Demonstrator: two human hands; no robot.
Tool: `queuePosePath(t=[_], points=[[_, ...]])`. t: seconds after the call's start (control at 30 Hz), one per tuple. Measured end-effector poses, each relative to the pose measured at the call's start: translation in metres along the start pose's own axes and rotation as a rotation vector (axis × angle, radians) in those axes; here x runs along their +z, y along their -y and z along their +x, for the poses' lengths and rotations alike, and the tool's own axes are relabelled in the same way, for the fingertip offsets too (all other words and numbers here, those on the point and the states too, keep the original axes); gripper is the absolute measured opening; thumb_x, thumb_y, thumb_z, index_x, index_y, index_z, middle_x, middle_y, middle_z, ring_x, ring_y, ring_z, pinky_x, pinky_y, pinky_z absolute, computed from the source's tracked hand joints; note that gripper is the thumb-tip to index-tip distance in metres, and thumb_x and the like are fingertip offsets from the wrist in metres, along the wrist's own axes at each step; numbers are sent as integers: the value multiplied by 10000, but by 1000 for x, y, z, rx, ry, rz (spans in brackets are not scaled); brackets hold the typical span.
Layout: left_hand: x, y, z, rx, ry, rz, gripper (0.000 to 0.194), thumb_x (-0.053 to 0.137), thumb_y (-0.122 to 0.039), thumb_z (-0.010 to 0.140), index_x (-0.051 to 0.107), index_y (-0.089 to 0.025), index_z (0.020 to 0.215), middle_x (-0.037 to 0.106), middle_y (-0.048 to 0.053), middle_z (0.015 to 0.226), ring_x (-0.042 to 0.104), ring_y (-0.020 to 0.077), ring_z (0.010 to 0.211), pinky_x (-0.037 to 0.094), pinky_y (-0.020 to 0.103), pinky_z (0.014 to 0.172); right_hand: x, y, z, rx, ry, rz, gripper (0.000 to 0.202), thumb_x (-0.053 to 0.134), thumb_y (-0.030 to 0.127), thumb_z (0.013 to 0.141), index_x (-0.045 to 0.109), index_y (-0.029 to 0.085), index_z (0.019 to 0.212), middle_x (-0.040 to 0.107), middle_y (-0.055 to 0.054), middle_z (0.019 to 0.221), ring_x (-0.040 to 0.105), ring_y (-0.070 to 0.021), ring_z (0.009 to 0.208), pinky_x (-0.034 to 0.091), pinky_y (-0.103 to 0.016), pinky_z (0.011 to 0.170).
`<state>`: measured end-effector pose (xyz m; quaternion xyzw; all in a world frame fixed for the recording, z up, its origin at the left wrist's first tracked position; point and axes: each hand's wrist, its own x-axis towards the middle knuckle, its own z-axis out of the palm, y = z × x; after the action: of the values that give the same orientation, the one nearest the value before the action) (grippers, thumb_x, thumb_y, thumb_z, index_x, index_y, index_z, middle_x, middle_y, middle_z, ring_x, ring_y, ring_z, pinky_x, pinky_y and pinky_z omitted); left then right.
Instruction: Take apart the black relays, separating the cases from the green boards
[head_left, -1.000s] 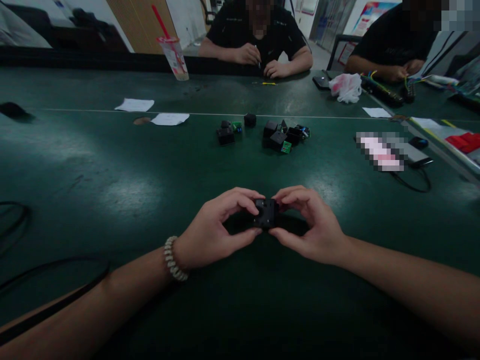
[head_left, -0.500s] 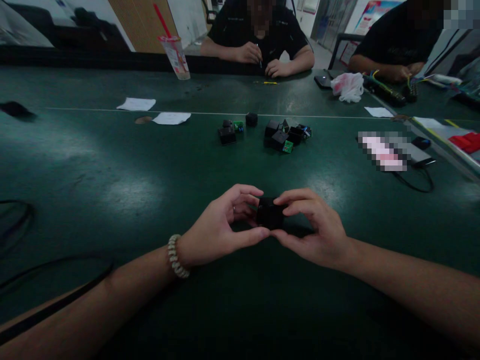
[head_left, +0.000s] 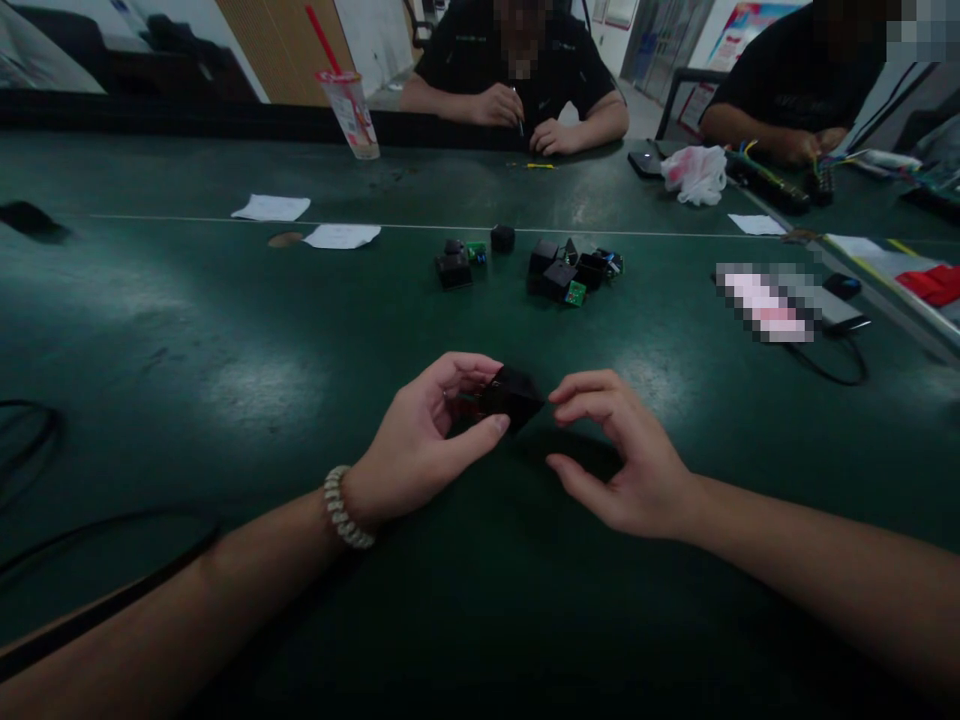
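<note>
A small black box is gripped between the thumb and fingers of my left hand, tilted with one corner toward the right. Part of the box is hidden behind the fingers. Just right of it, my right hand holds nothing; its thumb and fingers are curved and apart, not touching the box. Both hands are above the green tabletop. Farther off lie several similar black boxes, some with small green circuit boards beside or in them.
Paper slips lie beyond on the left, near a cup with a red straw. A plastic bag and a grey device with a cable are on the right. Two people sit across, hands on the table. Black cables run at left.
My right hand has let go of the black box. My left hand has moved left and slightly away with the box, which is now turned corner-on.
</note>
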<state>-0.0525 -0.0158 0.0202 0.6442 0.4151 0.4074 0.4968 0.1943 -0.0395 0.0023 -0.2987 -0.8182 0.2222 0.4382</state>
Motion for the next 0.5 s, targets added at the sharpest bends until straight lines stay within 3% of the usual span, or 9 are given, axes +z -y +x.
queuePosePath(t=[0.3, 0.5], points=[[-13, -9, 10, -100, -168, 186, 452, 807, -415, 868, 728, -205, 1260, 777, 85, 1202, 733, 272, 1065, 606, 414, 934, -3, 3, 3, 52, 81, -15, 361, 715, 120, 910, 580, 245, 1222, 603, -116, 1254, 659, -258, 1149, 662, -415, 889], [-16, -9, 14, -117, -193, 246, 398, 783, -420, 883, 723, -216, 1219, 760, 80, 1185, 716, 247, 1016, 595, 379, 862, -3, 2, 3, 59, 120, 5, 343, 709, 109, 912, 586, 234, 1206, 592, -114, 1245, 650, -236, 1094, 658, -397, 878]])
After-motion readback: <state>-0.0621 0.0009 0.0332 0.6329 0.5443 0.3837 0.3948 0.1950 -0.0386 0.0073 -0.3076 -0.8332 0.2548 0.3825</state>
